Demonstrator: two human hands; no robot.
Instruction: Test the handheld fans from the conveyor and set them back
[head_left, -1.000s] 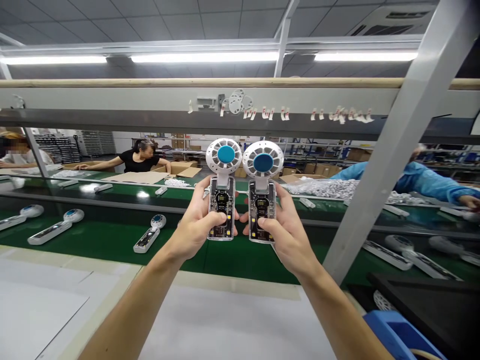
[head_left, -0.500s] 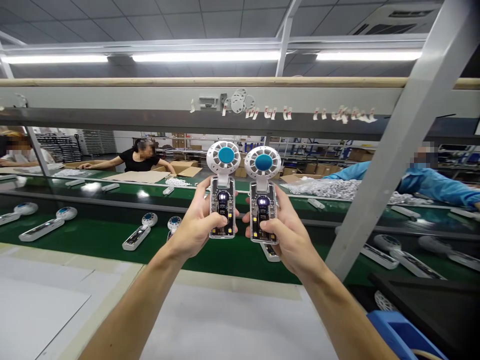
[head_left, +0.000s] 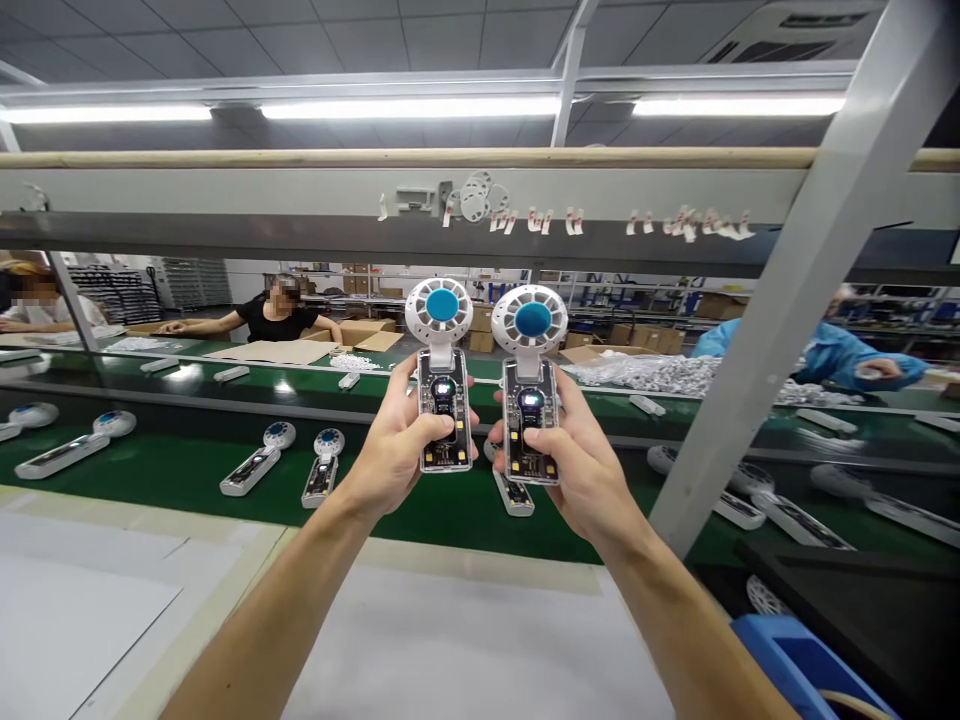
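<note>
My left hand (head_left: 394,440) is closed around a handheld fan (head_left: 444,385), thumb pressed on the front of its handle. My right hand (head_left: 589,455) grips a second handheld fan (head_left: 531,395) the same way. Both are held upright side by side, apart from each other, above the green conveyor belt (head_left: 420,525). Each has a round white head with a blue centre and a clear-fronted handle showing a dark circuit board. Small displays on both boards are lit. My fingers behind the handles are mostly hidden.
Several similar fans (head_left: 259,460) lie along the belt. White sheets (head_left: 465,630) cover the near bench. A slanted grey post (head_left: 787,270) and a blue bin (head_left: 795,650) stand at the right. Across the line, people work beside a heap of small white parts (head_left: 660,374).
The fans on the near belt have shifted left, while parts on the far belt have moved right. My two fans have drawn slightly apart. The blue-sleeved person's arm has moved.
</note>
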